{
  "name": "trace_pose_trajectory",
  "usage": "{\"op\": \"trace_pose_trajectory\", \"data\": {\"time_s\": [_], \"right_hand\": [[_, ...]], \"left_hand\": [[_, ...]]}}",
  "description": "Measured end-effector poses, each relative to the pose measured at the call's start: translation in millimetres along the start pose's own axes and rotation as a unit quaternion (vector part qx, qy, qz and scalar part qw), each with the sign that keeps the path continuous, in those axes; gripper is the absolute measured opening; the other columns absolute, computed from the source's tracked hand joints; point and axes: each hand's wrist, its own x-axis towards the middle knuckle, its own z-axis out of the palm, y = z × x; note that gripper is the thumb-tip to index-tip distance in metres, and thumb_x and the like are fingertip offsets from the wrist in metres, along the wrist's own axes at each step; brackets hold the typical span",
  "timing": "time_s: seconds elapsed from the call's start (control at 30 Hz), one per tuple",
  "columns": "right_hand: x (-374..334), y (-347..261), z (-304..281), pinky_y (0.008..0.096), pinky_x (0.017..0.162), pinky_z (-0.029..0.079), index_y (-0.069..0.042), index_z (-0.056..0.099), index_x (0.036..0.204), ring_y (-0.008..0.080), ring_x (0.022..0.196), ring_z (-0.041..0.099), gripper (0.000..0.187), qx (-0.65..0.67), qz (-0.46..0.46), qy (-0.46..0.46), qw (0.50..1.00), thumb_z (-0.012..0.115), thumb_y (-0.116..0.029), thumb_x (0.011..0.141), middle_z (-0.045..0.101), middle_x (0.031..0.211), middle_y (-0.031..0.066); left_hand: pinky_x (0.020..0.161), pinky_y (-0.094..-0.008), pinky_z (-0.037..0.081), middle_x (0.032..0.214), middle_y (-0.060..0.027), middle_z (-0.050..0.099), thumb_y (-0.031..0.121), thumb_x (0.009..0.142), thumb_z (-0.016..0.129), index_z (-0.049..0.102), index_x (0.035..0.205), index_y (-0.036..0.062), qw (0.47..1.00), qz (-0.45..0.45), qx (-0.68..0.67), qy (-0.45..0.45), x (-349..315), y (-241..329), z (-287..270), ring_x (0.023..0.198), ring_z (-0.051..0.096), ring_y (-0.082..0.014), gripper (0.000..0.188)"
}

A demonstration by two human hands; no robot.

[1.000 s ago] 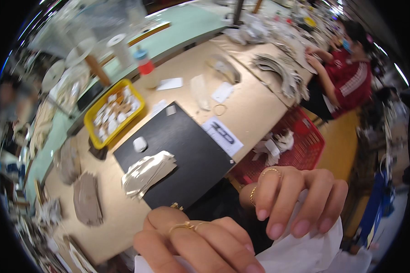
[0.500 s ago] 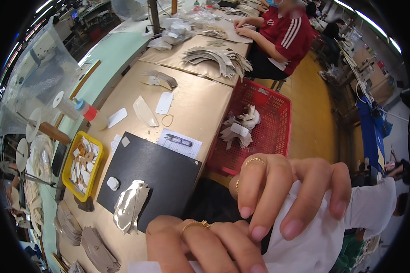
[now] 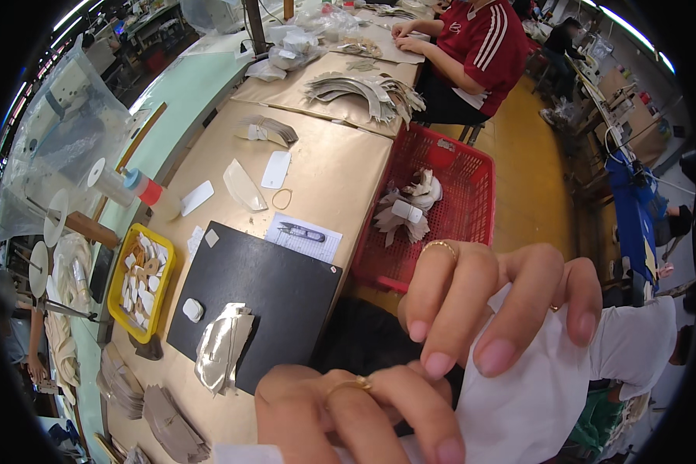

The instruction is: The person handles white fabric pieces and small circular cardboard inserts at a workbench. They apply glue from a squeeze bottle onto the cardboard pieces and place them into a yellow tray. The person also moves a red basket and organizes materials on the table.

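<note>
Both hands are close up in the lower part of the view, fingers curled and pointing down. My right hand [image 3: 495, 301], with a gold ring, is closed over a thin white sheet [image 3: 530, 387]; I cannot tell whether it is paper or cloth. Lower and to the left, my left hand [image 3: 356, 410], also ringed, is curled with white material showing beneath it, and its grip is partly hidden. Beyond lies a black mat [image 3: 263, 286] bearing a stack of shiny pale pieces [image 3: 223, 348] and a small white block [image 3: 192, 310].
On the table are a yellow tray of small pieces [image 3: 165, 290], thread snips [image 3: 301, 232] on paper, a squeeze bottle [image 3: 151, 192] and several stacks of cut pieces [image 3: 170, 421]. A red basket [image 3: 483, 201] stands to the right. A person in a red shirt [image 3: 479, 46] works farther off.
The view has shifted slightly. My right hand is a little higher, and its fingers and the left hand's fingers have shifted slightly; more of the white sheet shows beneath the right hand.
</note>
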Motion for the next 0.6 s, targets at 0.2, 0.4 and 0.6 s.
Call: {"op": "trace_pose_trajectory", "data": {"time_s": [0.2, 0.4, 0.6], "right_hand": [[41, 18, -25, 0.0534, 0.096, 0.016, -0.02, 0.021, 0.137, 0.0332, 0.117, 0.028, 0.071, 0.12, -0.034, -0.246, 0.961, 0.06, -0.044, 0.082, 0.022, 0.133, 0.0162], [12, 3, 4, 0.0404, 0.07, 0.042, -0.015, 0.044, 0.123, 0.0268, 0.074, 0.059, 0.033, -0.031, 0.048, -0.006, 0.998, 0.052, -0.024, 0.092, 0.054, 0.095, 0.009], [-4, 6, 6, 0.0407, 0.072, 0.04, -0.016, 0.046, 0.123, 0.0261, 0.072, 0.056, 0.03, -0.033, 0.037, 0.048, 0.998, 0.044, -0.023, 0.094, 0.054, 0.094, 0.0094]], "left_hand": [[0.091, -0.0402, 0.033, 0.093, -0.0062, 0.064, 0.035, 0.092, 0.048, 0.059, 0.107, 0.0246, 0.997, 0.005, 0.043, 0.062, -4, 1, 14, 0.097, 0.054, -0.0328, 0.021], [0.09, -0.0403, 0.033, 0.091, -0.0047, 0.063, 0.037, 0.092, 0.048, 0.049, 0.119, 0.0308, 0.987, -0.055, 0.092, 0.116, -9, 19, 28, 0.096, 0.054, -0.0315, 0.028], [0.087, -0.041, 0.034, 0.089, -0.0034, 0.062, 0.039, 0.091, 0.05, 0.038, 0.131, 0.0362, 0.993, 0.021, 0.113, 0.036, -5, 17, 10, 0.095, 0.054, -0.0299, 0.041]]}}
